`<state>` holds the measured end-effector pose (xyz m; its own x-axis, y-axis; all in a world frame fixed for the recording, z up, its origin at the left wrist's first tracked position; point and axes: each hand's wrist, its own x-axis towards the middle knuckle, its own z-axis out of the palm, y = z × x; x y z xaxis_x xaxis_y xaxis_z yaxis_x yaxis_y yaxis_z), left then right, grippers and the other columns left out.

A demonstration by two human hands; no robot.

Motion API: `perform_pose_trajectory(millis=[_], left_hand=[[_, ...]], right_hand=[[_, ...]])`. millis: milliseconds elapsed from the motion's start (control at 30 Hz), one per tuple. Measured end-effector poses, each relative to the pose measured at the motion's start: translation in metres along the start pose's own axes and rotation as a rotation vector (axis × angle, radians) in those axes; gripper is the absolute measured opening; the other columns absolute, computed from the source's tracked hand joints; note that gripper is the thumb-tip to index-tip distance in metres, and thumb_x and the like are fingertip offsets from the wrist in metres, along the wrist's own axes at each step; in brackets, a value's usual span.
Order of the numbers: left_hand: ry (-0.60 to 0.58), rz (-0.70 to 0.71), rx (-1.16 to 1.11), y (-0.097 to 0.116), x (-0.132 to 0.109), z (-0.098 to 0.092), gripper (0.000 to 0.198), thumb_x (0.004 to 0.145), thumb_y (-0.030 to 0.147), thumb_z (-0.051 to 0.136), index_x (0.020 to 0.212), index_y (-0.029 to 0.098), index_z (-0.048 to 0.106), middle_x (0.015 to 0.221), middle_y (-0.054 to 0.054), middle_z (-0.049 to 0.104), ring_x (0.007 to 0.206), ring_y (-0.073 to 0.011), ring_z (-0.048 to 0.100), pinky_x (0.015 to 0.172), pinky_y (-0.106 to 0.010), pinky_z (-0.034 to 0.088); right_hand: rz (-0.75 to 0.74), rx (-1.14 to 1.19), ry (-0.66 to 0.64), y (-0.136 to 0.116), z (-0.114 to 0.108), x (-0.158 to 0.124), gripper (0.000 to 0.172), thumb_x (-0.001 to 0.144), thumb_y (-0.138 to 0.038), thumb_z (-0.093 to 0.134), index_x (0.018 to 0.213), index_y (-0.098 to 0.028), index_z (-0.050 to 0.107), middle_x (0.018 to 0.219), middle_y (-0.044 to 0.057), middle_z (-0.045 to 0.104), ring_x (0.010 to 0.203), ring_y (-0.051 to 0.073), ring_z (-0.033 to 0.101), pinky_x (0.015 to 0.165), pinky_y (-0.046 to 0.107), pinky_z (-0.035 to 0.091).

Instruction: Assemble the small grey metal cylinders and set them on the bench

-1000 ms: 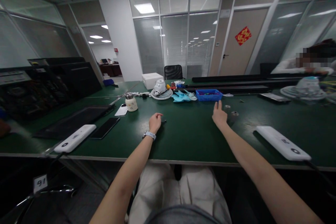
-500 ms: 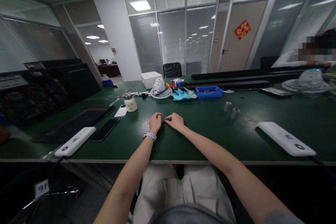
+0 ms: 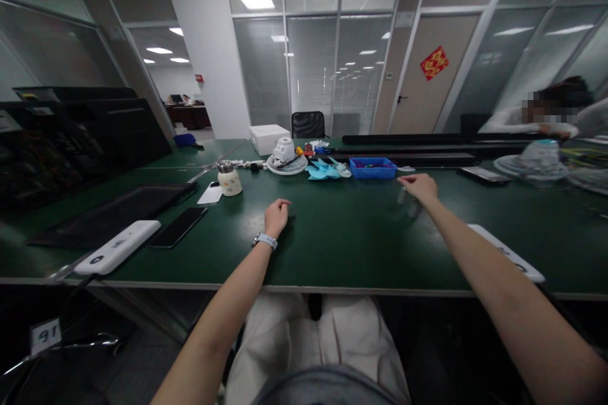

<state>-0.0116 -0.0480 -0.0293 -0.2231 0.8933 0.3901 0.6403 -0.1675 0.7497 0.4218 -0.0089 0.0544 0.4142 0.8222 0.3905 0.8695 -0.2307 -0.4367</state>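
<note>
My left hand (image 3: 276, 216), with a pale watch (image 3: 265, 240) on its wrist, is low over the green table (image 3: 332, 247). Its fingers are closed, thumb and forefinger pointing right; whatever they may hold is hidden. Farther right, my right hand (image 3: 422, 187) reaches out with its fingertips pinched together. Just below those fingertips stand two small metal cylinders (image 3: 415, 209), blurred and partly covered by the hand. I cannot make out anything in the pinch, nor whether it touches a cylinder.
A cream bottle (image 3: 230, 181), a black phone (image 3: 179, 228) and a white power bank-like device (image 3: 118, 247) are on the left. Behind lie a white fan part (image 3: 286, 164), light-blue fan blades (image 3: 323, 169) and a blue tray (image 3: 373, 168). Another white device (image 3: 506, 253) sits under my right forearm.
My right hand has moved away from my left, out to the right and over the metal cylinders. The left hand stays near its place. The view has turned slightly right.
</note>
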Motion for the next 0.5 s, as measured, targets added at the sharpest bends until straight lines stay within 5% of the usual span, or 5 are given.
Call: perform_pose_trajectory(millis=[133, 500], left_hand=[[0.002, -0.010, 0.010, 0.000, 0.000, 0.000, 0.031, 0.083, 0.022, 0.041, 0.094, 0.019, 0.070, 0.078, -0.004, 0.068, 0.069, -0.0155, 0.059, 0.067, -0.024, 0.042], [-0.009, -0.018, 0.029, 0.005, -0.003, -0.003, 0.031, 0.083, 0.021, 0.041, 0.094, 0.019, 0.070, 0.080, -0.004, 0.068, 0.071, -0.0158, 0.060, 0.066, -0.024, 0.042]], right_hand=[[0.063, -0.016, -0.031, 0.038, 0.010, 0.006, 0.032, 0.079, -0.043, 0.062, 0.101, -0.023, 0.075, 0.097, 0.010, 0.070, 0.082, 0.022, 0.065, 0.071, 0.030, 0.048], [0.094, -0.005, -0.017, 0.035, 0.027, 0.014, 0.029, 0.076, -0.042, 0.065, 0.096, -0.023, 0.076, 0.095, 0.011, 0.070, 0.080, 0.020, 0.065, 0.072, 0.029, 0.049]])
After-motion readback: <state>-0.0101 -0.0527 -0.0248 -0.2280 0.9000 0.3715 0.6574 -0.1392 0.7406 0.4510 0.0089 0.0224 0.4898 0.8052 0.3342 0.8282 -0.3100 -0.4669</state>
